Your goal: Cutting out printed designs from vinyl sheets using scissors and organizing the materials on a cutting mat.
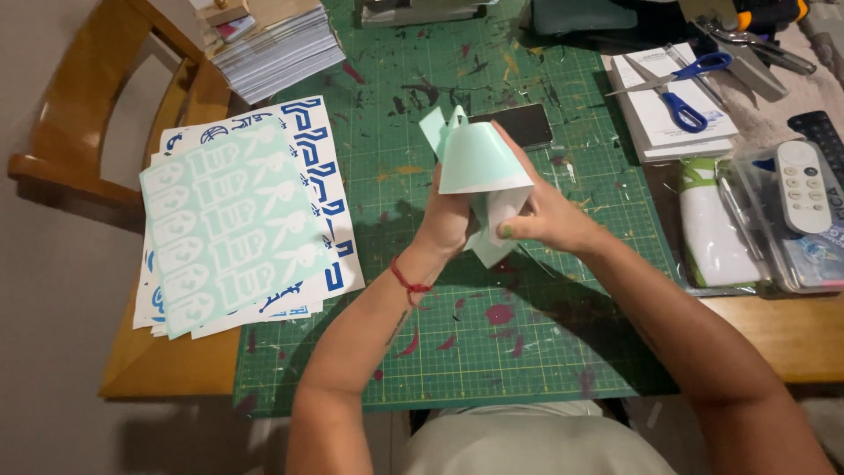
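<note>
Two bare arms are reaching out over a green mat (492,352) with paint spots on it. The mat is lying on a wooden table (782,339).

The left hand (444,224) is wearing a red string (410,283) on its wrist. Its fingers are curling around a pale green sheet (479,160) from below and holding it up above the mat. The right hand (545,215) is pinching the white side of the same sheet, with the thumb pressing on the front. The sheet is bending and curling between both hands, near the middle of the mat.

To the left, a pile of sticker sheets (233,224) is lying flat, part on the mat and part on the table. The top one is pale green, and blue and white ones are peeking out under it.

Just behind the hands, a dark phone (520,125) is lying on the mat. To the right, a white remote (802,186) is sitting on a clear pouch. Farther back, blue scissors (681,84) are resting on a white pad. At the far left, a stack of papers (277,48) is sitting beside a wooden chair (97,114).
</note>
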